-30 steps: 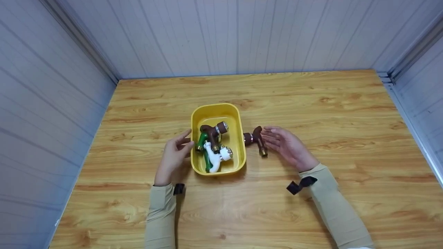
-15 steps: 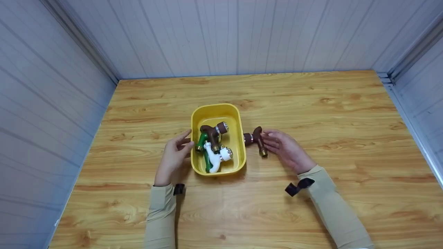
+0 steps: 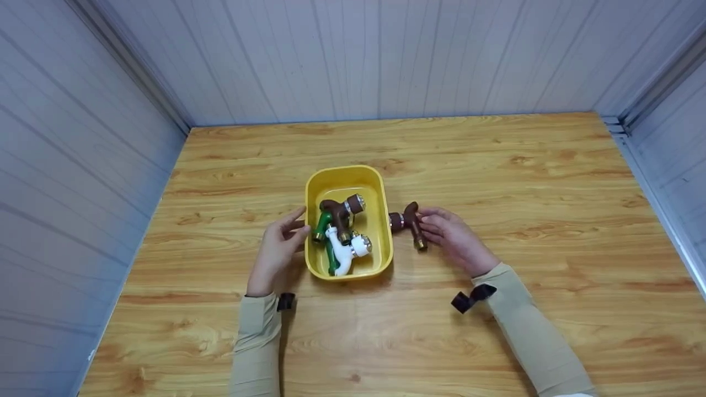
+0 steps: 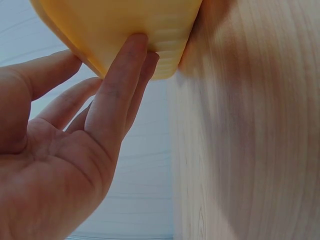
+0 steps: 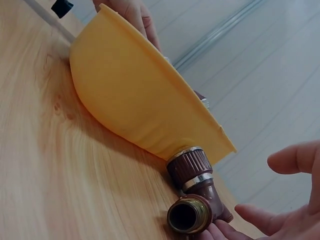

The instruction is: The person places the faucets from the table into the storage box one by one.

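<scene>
A yellow plastic tub [image 3: 346, 177] stands on the table. My left hand [image 3: 276, 248] is at its left side, and in the left wrist view straight fingers [image 4: 117, 90] lie against the outer wall. Inside the tub are a brown tap [image 3: 337, 218], a white tap [image 3: 343, 255] and green tap parts [image 3: 322, 225], partly covered by the others. Outside, another brown tap [image 3: 412, 218] lies on the table, its knob [image 5: 190, 167] close against the tub's right wall. My right hand [image 3: 460, 240] is beside this tap, fingertips right at its body, thumb [image 5: 290, 157] held away.
The wooden table [image 3: 496, 165] reaches back to a white panelled wall [image 3: 413, 55], with more panels on both sides. Black wrist camera mounts [image 3: 469, 299] stick out from both sleeves.
My right hand has moved slightly left, its fingertips now right at the brown tap outside the tub. The left hand, tub and taps have hardly shifted.
</scene>
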The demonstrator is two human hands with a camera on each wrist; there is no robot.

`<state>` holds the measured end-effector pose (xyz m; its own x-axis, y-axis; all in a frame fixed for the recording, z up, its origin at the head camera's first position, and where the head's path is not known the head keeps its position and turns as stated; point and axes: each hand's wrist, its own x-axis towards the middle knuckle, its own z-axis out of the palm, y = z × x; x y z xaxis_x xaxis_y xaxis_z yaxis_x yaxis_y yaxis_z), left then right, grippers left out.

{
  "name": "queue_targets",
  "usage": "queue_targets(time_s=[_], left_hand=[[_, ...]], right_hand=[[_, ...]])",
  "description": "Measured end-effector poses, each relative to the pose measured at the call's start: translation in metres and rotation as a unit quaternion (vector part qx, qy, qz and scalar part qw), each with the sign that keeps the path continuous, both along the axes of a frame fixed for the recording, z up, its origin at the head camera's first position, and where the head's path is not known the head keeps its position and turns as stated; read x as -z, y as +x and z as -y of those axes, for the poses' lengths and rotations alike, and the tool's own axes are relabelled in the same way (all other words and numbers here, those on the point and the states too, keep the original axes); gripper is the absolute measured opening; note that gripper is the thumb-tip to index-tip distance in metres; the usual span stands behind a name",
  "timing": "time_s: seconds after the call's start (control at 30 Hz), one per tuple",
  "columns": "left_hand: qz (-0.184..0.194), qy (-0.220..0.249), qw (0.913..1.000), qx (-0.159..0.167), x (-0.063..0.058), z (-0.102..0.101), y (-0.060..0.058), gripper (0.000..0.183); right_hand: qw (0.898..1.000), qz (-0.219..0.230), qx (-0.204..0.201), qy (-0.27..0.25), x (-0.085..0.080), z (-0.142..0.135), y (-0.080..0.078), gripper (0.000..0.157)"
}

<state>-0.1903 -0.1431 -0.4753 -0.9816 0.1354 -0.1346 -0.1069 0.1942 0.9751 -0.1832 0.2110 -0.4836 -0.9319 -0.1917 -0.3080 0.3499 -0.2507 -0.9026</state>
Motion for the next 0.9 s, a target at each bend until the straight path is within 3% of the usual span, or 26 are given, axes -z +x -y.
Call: queue_targets(time_s=[0.3, 0.53, 0.9], left_hand=[[-0.016, -0.006, 0.9998, 0.008, 0.0018, 0.0003, -0.0014, 0.049], [-0.014, 0.002, 0.9999, 0.006, 0.0021, 0.0003, -0.002, 0.048], [-0.008, 0.013, 0.9999, 0.006, 0.0014, 0.0005, -0.002, 0.049]], right_hand=[[0.997, -0.033, -0.016, 0.072, 0.0045, 0.0035, -0.0029, 0.048], [0.985, -0.065, -0.029, 0.157, 0.0049, 0.0058, -0.0011, 0.052], [0.969, -0.09, -0.038, 0.226, 0.0052, 0.0097, -0.0005, 0.051]])
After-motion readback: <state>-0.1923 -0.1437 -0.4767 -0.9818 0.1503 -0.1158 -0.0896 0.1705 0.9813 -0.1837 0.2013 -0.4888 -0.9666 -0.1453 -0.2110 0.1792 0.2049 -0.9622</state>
